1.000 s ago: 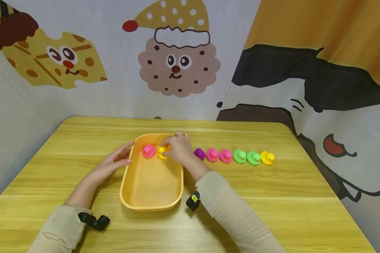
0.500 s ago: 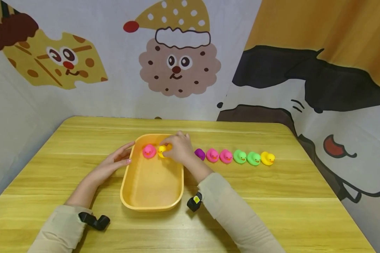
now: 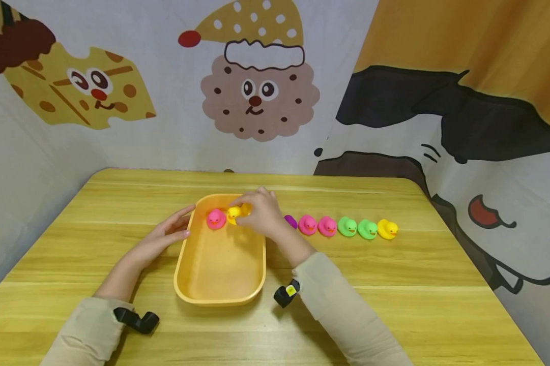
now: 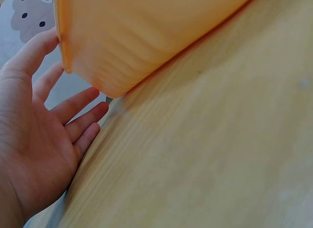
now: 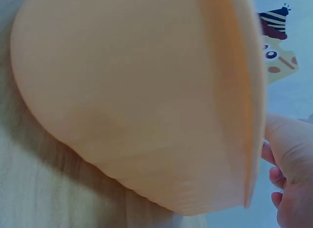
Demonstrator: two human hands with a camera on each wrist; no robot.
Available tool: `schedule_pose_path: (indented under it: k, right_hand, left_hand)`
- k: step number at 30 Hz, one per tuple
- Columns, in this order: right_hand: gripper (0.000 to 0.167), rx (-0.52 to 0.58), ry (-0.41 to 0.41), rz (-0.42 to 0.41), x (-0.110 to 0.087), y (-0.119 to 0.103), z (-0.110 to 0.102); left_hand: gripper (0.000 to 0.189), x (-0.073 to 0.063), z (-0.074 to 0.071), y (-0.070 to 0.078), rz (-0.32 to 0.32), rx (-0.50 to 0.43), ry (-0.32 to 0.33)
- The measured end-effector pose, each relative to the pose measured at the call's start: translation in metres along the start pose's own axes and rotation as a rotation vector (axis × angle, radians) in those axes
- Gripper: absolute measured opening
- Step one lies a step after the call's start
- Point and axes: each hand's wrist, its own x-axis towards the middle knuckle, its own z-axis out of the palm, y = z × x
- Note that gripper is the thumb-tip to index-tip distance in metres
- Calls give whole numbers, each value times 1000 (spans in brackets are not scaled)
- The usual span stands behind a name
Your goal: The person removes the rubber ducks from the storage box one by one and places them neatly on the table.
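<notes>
In the head view, my right hand (image 3: pixel 263 214) reaches over the far right rim of an orange plastic basin (image 3: pixel 220 269) and pinches a small yellow rubber duck (image 3: pixel 233 215) between thumb and fingers. Just left of it inside the basin sits a pink rubber duck (image 3: pixel 216 219). My left hand (image 3: pixel 165 236) is at the basin's left side; the left wrist view shows its fingers extended, a fingertip at the rim. From the right wrist view, the basin's outer wall (image 5: pixel 122 91) covers most of the picture, hiding the yellow duck, and only part of my right hand (image 5: pixel 296 164) shows.
Right of the basin a row of rubber ducks stands on the wooden table (image 3: pixel 394 315): a partly covered purple duck (image 3: pixel 291 221), two pink ones, two green ones (image 3: pixel 347 226) and a yellow duck (image 3: pixel 387 229) at the end. A cartoon-printed cloth (image 3: pixel 165 147) hangs behind the table.
My right hand has shifted slightly up and to the right, and the yellow duck in its grip has risen a little. My left hand and the basin stay in place.
</notes>
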Motion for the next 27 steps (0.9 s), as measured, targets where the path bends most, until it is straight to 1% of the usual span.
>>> schedule_pose_path:
  k: [7, 14, 20, 27]
  right_hand:
    - [30, 62, -2, -25, -4, -3, -10]
    - [32, 119, -17, -29, -9, -2, -23]
    - [32, 150, -32, -62, -15, 1, -34]
    - [32, 221, -48, -105, -24, 7, -47]
  left_hand:
    - [62, 0, -1, -1, -4, 14, -1]
    - [62, 0, -2, -2, -8, 23, 0]
    - [61, 0, -1, -1, -11, 25, 1]
    - [62, 0, -1, -1, -8, 18, -1]
